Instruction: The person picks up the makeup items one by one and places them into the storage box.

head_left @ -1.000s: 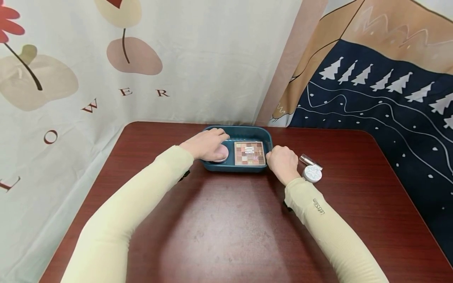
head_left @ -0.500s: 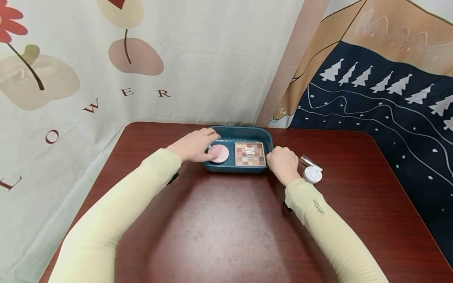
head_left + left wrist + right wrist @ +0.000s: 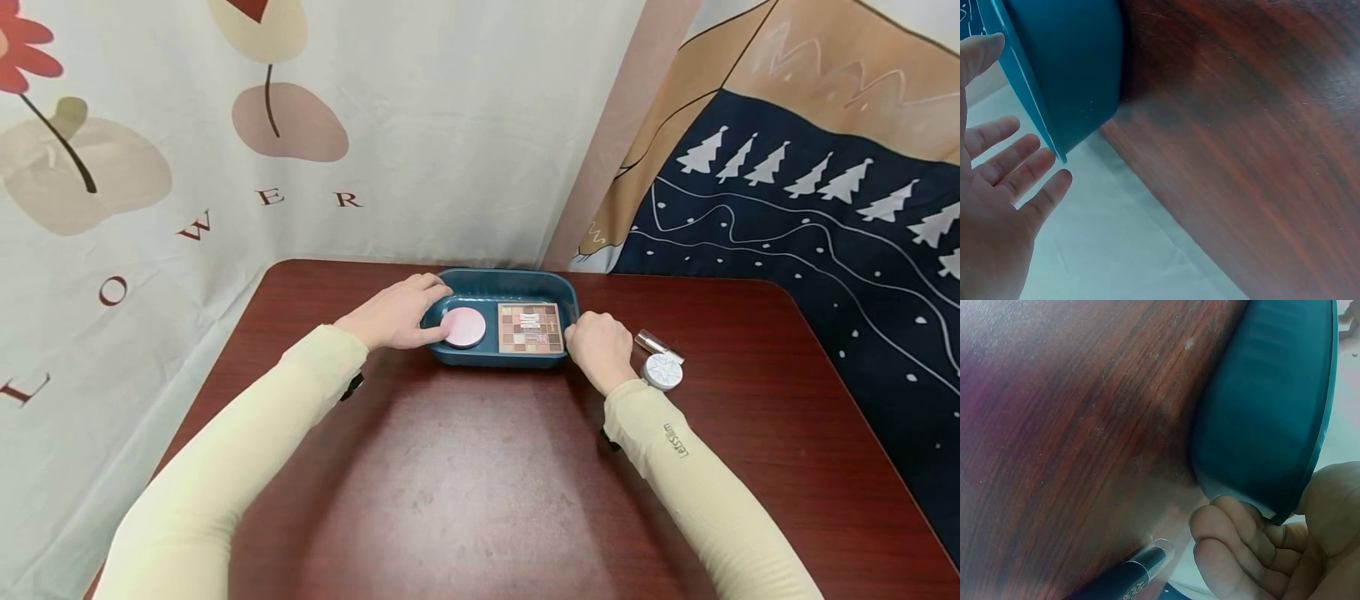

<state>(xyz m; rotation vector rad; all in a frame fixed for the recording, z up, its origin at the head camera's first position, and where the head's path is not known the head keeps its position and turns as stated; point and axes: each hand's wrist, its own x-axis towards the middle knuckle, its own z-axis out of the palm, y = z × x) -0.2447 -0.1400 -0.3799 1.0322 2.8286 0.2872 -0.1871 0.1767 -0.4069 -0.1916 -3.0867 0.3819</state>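
Observation:
A dark teal plastic tray [image 3: 495, 359] stands near the back edge of the table. Inside it, a pink round compact [image 3: 463, 327] lies at the left and a square eyeshadow palette [image 3: 530, 328] at the right. My left hand [image 3: 393, 315] is at the tray's left end, thumb beside the compact; in the left wrist view its fingers are spread loosely along the rim [image 3: 1032, 87]. With curled fingers and thumb, my right hand [image 3: 600, 346] grips the tray's right end. The right wrist view shows those fingers [image 3: 1225, 528] bent under the rim.
Right of my right hand lie a shiny lipstick tube [image 3: 658, 344] and a round silvery-white case [image 3: 663, 372] on the brown table [image 3: 480, 483]. Patterned curtains [image 3: 450, 133] hang right behind the table's back edge.
My left hand has lifted off the pink compact and drawn left to the tray's left rim, uncovering the compact. My right hand and the tray look unmoved.

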